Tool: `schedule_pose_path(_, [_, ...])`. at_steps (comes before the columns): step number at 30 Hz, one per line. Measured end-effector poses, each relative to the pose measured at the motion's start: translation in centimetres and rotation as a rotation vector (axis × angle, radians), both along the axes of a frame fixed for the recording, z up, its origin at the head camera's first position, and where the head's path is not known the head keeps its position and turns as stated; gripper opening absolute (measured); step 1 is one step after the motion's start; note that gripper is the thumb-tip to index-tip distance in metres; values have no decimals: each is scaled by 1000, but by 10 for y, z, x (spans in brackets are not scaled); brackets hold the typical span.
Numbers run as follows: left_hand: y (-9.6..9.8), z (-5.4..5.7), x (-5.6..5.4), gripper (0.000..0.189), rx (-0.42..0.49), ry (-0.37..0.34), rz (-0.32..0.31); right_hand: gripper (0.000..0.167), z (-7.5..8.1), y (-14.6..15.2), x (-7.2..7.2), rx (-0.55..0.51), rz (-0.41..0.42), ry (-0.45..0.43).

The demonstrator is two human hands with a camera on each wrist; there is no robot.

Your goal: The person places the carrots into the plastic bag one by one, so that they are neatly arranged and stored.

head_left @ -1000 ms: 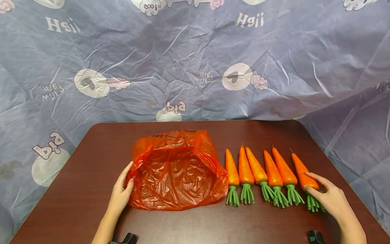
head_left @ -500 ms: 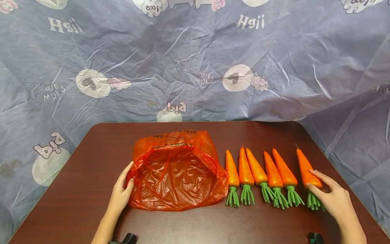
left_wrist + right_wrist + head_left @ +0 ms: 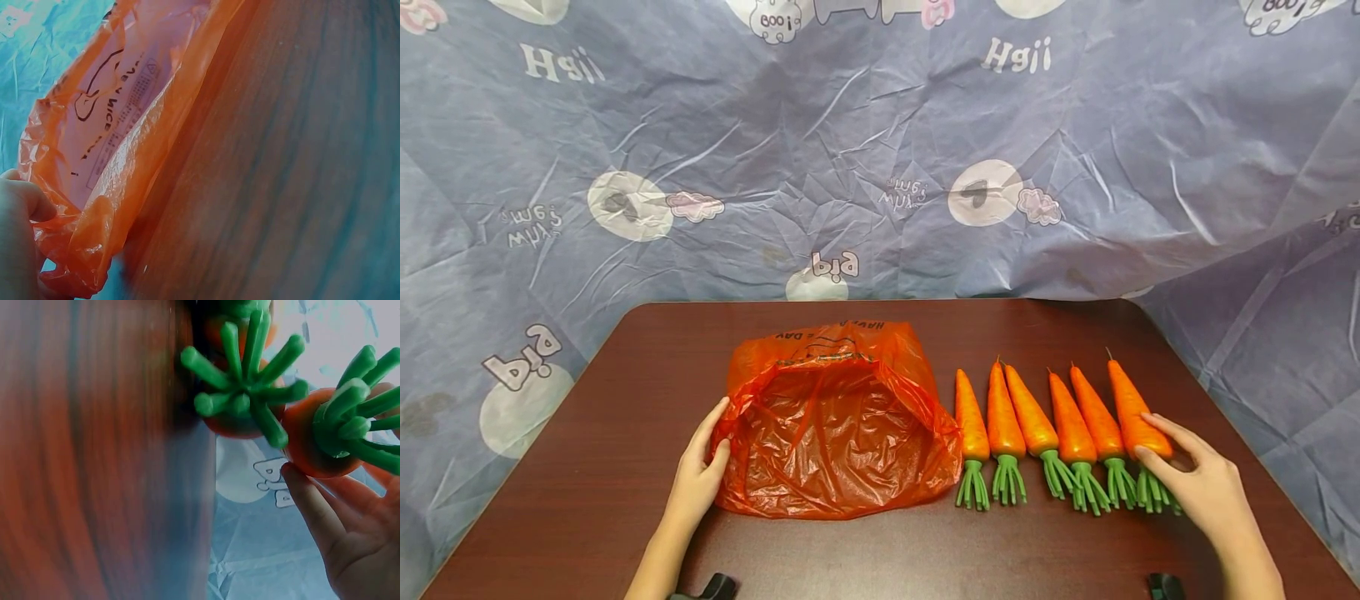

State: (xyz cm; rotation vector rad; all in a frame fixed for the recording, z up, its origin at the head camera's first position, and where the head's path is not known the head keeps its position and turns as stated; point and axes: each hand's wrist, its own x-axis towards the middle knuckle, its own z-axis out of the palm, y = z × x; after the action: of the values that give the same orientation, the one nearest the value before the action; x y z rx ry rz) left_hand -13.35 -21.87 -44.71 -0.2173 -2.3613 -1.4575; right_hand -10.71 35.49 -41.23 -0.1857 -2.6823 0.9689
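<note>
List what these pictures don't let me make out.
Left wrist: the small print on the red bag, too tiny and blurred to read.
Left wrist: part of the left hand, cut off by the left edge.
Right wrist: the topmost carrot, cut off by the upper edge.
Right wrist: the tip of the held carrot, hidden behind its rounded end.

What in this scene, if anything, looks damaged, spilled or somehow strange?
I see no damage or spill on the carrots or orange-red bag. Only the lettering on the backdrop behind the table looks odd: it appears flipped.
</note>
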Motion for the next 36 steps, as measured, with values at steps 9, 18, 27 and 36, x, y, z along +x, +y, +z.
schedule_pose_path(9, [5,11,5,53,0,-2,-5,51,5,-18,-1,-61,47,119])
schedule_pose_path(18, [1,3,1,54,-4,-4,3,48,7,-36,-4,-96,37,199])
schedule_pose_path(27, [-10,-19,-8,56,-9,-12,4,48,10,-52,-3,-117,63,254])
schedule_pose_path(36, [-10,-20,-8,57,-8,28,7,46,17,-72,0,-99,136,259])
